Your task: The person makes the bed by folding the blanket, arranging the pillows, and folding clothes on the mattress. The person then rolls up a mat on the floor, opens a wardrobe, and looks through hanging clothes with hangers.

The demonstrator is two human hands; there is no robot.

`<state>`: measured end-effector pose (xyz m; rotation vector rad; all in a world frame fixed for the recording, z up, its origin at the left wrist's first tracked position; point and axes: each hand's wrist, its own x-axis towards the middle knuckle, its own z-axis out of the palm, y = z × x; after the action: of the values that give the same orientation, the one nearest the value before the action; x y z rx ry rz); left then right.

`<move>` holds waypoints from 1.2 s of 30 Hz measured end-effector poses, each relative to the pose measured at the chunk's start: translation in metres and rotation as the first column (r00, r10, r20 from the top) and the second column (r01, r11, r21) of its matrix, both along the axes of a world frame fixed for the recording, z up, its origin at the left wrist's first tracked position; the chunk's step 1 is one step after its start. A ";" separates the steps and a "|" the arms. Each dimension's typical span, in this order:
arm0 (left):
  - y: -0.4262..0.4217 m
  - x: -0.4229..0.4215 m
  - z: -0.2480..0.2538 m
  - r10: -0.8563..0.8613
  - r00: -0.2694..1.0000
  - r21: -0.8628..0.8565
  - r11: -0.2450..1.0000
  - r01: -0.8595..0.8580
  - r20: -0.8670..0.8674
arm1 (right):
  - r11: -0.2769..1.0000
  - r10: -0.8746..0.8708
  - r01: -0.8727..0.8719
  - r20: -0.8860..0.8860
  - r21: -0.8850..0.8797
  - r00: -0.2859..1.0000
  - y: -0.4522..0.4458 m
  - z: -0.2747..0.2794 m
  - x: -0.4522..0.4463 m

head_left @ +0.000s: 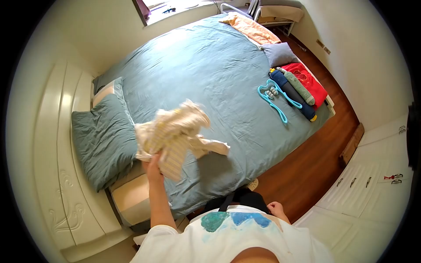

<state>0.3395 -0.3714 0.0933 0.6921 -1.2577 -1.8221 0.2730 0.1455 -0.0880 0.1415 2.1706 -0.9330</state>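
My left hand [153,168] is closed on a cream and yellow striped garment [180,136], near the head end of the bed. The garment hangs bunched and is partly blurred by motion. A sleeve-like part reaches to the right over the blue-green bed sheet [193,79]. Just left of the garment lies a crumpled blue-green pillow [105,140]. Low beside my body, my right hand [276,208] has its fingers curled in, and no object shows in it.
Across the bed lie a light-blue rope or strap [279,115], a dark blue roll [291,94], a green roll [300,87], a red cloth [313,83], a grey cushion [279,54] and an orange cloth [254,30]. White cabinets [346,197] stand at right, a carved headboard [52,166] at left.
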 end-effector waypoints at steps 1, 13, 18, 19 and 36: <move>-0.008 0.002 0.011 0.060 0.997 0.046 0.997 -0.058 -0.040 | 1.000 -0.004 0.004 -0.001 -0.008 1.000 0.005 0.002 0.002; 0.105 -0.109 0.119 0.068 0.977 0.058 0.997 -0.058 -0.202 | 0.997 0.033 -0.035 -0.022 -0.072 0.999 0.068 0.009 -0.051; 0.160 -0.180 0.121 -0.025 0.987 -0.114 0.993 0.007 -0.159 | 0.925 -0.314 0.335 0.135 -0.180 0.940 0.139 -0.013 -0.074; 0.166 -0.194 0.114 -0.015 0.989 -0.114 0.993 -0.002 -0.146 | 0.881 -0.418 0.446 0.179 -0.160 0.891 0.154 -0.012 -0.077; 0.243 -0.191 -0.154 -0.223 0.037 0.129 0.685 0.717 0.974 | 0.871 -0.469 0.480 0.112 -0.109 0.876 0.303 -0.042 -0.107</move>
<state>0.1484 -0.1288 -0.0610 1.3658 -3.0172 -1.3390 0.1655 0.4489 -0.1300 0.6637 2.0219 -1.3172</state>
